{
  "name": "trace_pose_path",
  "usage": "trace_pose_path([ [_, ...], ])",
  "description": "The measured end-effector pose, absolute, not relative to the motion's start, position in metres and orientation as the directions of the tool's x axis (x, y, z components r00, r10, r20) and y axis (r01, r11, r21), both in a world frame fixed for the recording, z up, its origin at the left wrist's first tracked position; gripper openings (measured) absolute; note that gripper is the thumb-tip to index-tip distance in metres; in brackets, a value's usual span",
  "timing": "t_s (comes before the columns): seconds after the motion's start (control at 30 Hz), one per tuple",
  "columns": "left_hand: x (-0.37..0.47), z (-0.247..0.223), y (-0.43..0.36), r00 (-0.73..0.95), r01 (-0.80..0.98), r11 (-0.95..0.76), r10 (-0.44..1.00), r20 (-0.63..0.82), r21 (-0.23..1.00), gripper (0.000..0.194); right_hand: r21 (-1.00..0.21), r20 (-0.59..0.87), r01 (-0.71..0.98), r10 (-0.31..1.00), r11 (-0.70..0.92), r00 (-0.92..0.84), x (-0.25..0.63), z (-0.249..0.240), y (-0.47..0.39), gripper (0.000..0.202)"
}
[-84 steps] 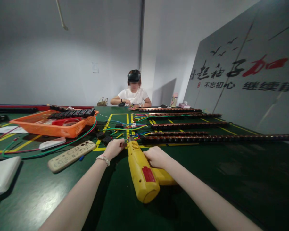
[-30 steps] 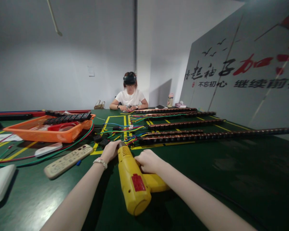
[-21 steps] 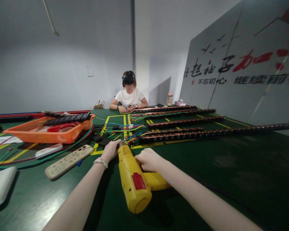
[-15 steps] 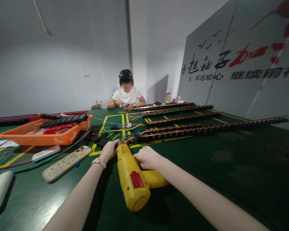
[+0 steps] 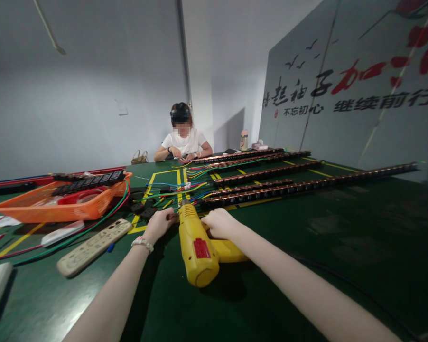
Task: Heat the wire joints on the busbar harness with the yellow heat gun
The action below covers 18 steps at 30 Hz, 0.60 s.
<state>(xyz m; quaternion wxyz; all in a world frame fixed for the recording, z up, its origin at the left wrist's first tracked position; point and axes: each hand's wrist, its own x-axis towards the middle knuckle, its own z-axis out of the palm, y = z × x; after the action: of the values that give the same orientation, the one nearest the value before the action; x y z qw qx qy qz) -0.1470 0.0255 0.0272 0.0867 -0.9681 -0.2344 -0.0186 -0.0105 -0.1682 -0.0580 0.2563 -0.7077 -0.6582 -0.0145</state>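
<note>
A yellow heat gun (image 5: 196, 242) with a red label lies between my hands, its metal nozzle pointing away from me. My right hand (image 5: 220, 224) is closed at the front of the handle, where handle and barrel meet; its fingertips are hidden. My left hand (image 5: 160, 225), with a light bracelet on the wrist, is pinched closed just left of the nozzle. What it pinches is too small to make out. Coloured wires (image 5: 196, 194) lie beyond the nozzle, joined to long dark strips (image 5: 256, 195) with copper-coloured edges.
An orange basket (image 5: 103, 206) with black parts stands left. A beige remote control (image 5: 95, 248), a white device (image 5: 62, 233) and black connectors (image 5: 143, 209) lie nearby. A dark cable (image 5: 338, 273) runs right. A person (image 5: 183, 141) sits across the table, hands on the tabletop.
The heat gun and my right hand have moved forward together, away from me. My left hand now sits slightly left of the nozzle instead of against it. The view has shifted a little.
</note>
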Motion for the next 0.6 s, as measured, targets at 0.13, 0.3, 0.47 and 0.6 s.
trace_pose_path([
  [0.13,-0.147,0.026,0.027,0.895,0.446,-0.877,0.436,0.095,-0.178,0.025,-0.373,0.329,0.926,0.924,-0.060,0.192,0.001,-0.064,-0.169,0.021],
  [0.3,-0.147,0.026,0.027,0.895,0.446,-0.878,0.438,0.085,-0.175,0.027,-0.397,0.303,0.914,0.927,-0.086,0.219,0.004,-0.065,-0.172,0.022],
  [0.47,-0.147,0.026,0.027,0.897,0.443,-0.880,0.434,0.086,-0.170,0.027,-0.395,0.298,0.915,0.931,-0.082,0.212,0.003,-0.062,-0.174,0.023],
  [0.6,-0.148,0.025,0.028,0.900,0.435,-0.885,0.426,0.091,-0.165,0.027,-0.373,0.306,0.926,0.933,-0.065,0.188,0.002,-0.060,-0.173,0.021],
])
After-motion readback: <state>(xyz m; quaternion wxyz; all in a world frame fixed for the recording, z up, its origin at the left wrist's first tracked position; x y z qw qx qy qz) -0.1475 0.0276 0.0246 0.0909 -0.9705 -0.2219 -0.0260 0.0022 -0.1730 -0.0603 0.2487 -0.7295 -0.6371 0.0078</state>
